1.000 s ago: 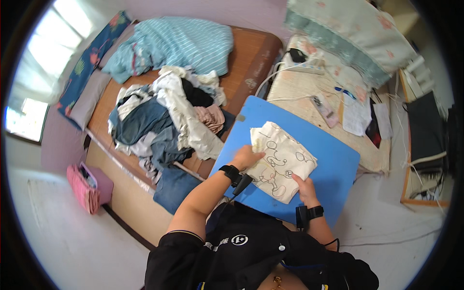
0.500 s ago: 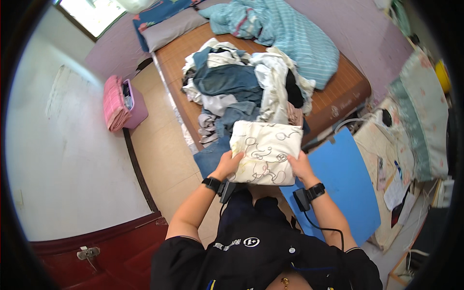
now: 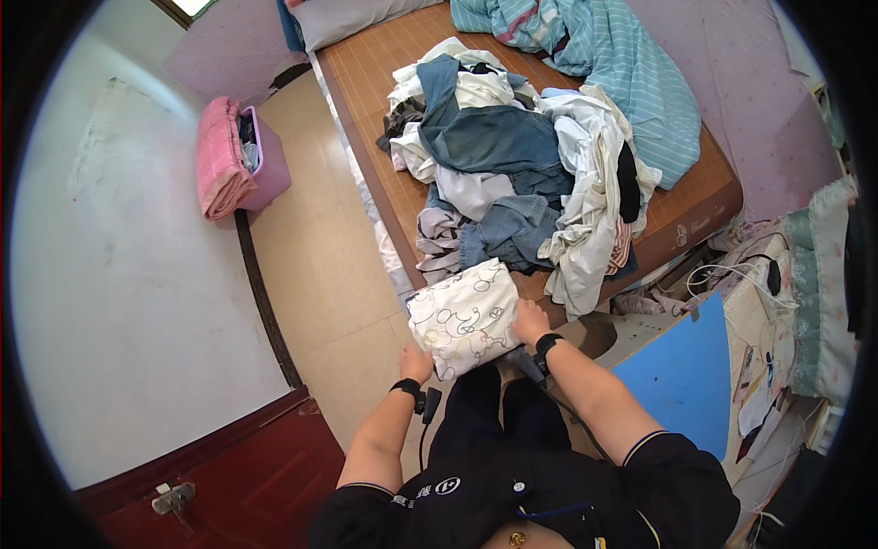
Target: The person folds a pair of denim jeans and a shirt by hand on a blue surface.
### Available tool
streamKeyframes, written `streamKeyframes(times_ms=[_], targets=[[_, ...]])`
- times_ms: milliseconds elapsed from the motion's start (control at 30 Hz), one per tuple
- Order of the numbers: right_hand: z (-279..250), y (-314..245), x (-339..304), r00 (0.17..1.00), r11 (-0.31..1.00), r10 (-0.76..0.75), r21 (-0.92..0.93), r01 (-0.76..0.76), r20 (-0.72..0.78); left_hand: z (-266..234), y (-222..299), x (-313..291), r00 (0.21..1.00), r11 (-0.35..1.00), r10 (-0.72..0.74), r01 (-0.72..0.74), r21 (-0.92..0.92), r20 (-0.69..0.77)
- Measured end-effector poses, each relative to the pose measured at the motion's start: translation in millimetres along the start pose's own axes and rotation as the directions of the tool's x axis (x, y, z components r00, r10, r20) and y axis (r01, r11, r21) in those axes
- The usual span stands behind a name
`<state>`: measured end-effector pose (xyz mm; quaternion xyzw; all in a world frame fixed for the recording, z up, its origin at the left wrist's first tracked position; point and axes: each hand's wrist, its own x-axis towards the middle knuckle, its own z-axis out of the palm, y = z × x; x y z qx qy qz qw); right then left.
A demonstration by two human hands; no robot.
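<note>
A folded white piece of fabric (image 3: pixel 465 318), printed with looping line drawings, is between my hands at the near corner of the bed. My left hand (image 3: pixel 416 364) grips its lower left edge, and my right hand (image 3: pixel 530 323) closes on its right edge. The fabric is tilted, its far part against or just above the bed's edge; I cannot tell whether it rests there. Right behind it lies a heap of loose clothes, with blue jeans (image 3: pixel 498 139), a crumpled denim garment (image 3: pixel 512 229) and a long white garment (image 3: pixel 588 201) on top.
The bed's brown mat (image 3: pixel 361 73) carries the heap and a striped blue quilt (image 3: pixel 649 101). To the right stand a blue board (image 3: pixel 677 375) and a cluttered table with cables. A purple bin (image 3: pixel 270 169) with a pink folded blanket (image 3: pixel 222 165) is at left, near a red door (image 3: pixel 238 476).
My hands have carried the folded fabric leftward and turned it, toward the bed's near corner. The view has shifted, so the bed and heap appear farther right.
</note>
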<state>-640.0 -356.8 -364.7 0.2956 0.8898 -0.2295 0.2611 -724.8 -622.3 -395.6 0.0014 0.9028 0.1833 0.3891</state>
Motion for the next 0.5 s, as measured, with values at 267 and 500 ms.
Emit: streamKeyframes(times_ms=[267,500], targets=[[46.7,-27.1,24.9,0.998,0.998,-0.043,0.045,0.045,-0.050,-0.3,68.3,27.0,0.771,0.691,0.627,-0.618,0.375,0.113],[31.1,31.0,125.2,0.923,0.907,-0.267,0.397,0.144,0.275,40.4,98.7,82.8,0.920,0.661,0.272,-0.392,0.639,0.283]])
